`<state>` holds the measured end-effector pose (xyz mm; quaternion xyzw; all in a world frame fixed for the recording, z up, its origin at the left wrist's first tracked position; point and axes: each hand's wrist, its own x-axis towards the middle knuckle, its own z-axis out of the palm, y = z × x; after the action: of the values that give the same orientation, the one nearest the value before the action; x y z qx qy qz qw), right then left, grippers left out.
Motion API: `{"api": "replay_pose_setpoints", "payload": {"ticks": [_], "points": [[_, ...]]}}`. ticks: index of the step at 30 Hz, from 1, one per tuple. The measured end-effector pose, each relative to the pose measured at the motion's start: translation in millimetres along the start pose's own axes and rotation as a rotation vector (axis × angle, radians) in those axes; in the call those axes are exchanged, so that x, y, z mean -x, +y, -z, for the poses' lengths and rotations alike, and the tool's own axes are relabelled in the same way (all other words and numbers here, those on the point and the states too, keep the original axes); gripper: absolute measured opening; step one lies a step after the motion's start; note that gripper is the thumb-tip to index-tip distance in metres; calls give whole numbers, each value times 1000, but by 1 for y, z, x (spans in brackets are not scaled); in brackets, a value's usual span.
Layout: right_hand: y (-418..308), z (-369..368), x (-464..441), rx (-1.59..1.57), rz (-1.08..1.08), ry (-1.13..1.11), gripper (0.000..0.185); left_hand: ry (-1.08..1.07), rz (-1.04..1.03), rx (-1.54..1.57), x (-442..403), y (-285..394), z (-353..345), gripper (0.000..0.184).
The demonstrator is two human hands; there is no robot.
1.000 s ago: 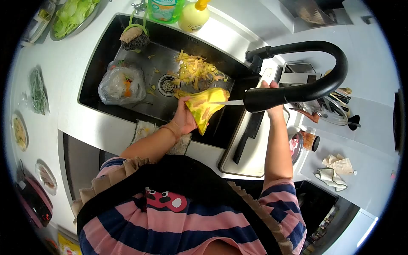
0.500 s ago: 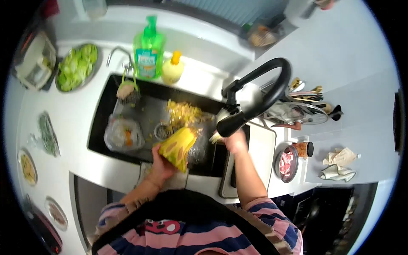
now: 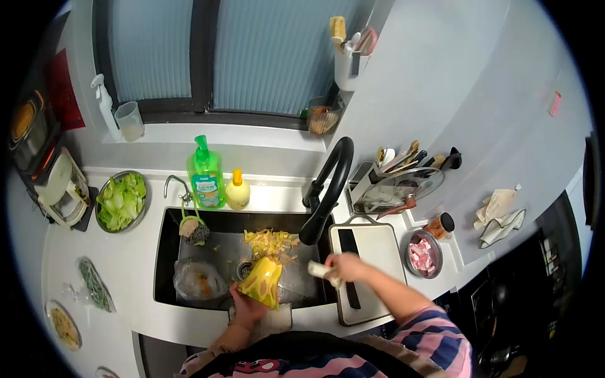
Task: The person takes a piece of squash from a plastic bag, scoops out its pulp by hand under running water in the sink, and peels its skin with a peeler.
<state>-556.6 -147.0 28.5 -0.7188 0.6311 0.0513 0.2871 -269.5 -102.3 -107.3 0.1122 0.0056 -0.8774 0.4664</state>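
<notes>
My left hand (image 3: 250,309) is at the front edge of the black sink (image 3: 179,305), its fingers wrapped round a shiny yellow bag-like thing with brown blotches (image 3: 262,281). That thing leans upright over the sink, and its lower part rests in my palm. Over the sink's right end, my right hand (image 3: 348,267) is closed on a pale whitish piece (image 3: 320,269), which points left; its kind is not clear. Yellow peelings (image 3: 270,242) lie in the sink just behind the yellow thing. A knotted clear plastic bag (image 3: 198,280) sits at the sink's left.
The black faucet (image 3: 337,167) arches over the sink's right part. A cutting board (image 3: 381,277) lies right of the sink, with a bowl of raw meat (image 3: 422,254) beyond. Green soap (image 3: 206,179) and a yellow bottle (image 3: 237,192) stand behind. Lettuce (image 3: 121,201) fills a bowl at left.
The head view has tilted up, showing more of the window and wall. My right hand has come out from beneath the faucet with the pale piece. My left hand still holds the yellow thing.
</notes>
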Motion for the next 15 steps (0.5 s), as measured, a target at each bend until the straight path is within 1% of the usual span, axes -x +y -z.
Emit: {"api": "replay_pose_setpoints", "payload": {"ticks": [1,2,3,4,5,6,8,9,10,12,14,15], "points": [[8,29,5,25,8,76,34,-9,6,-6,2,-2,2,81],[32,58,1,22,-37,161,35,6,-1,-34,2,-3,2,82],[27,103,14,-35,-30,363,38,18,-11,-64,1,-2,2,82],[12,149,27,-126,-124,488,39,-37,15,-55,-1,-1,4,81],[29,184,26,-33,89,699,42,-48,14,-56,-2,0,3,81],[9,227,38,-183,-84,666,44,-51,17,-54,-2,0,3,82],[-23,290,50,-163,56,831,41,-59,22,-49,-3,-2,7,82],[-34,321,49,-149,69,893,37,-64,42,-35,-4,-2,12,83],[-49,343,44,-241,239,1020,34,-68,62,-22,-5,-2,15,84],[-82,385,37,-196,249,1150,33,-54,62,-81,-3,-1,11,84],[-116,407,28,-198,191,1158,34,-58,64,-143,-2,1,13,84],[-130,417,23,-159,107,1137,32,-81,65,-145,-3,2,16,82]]}}
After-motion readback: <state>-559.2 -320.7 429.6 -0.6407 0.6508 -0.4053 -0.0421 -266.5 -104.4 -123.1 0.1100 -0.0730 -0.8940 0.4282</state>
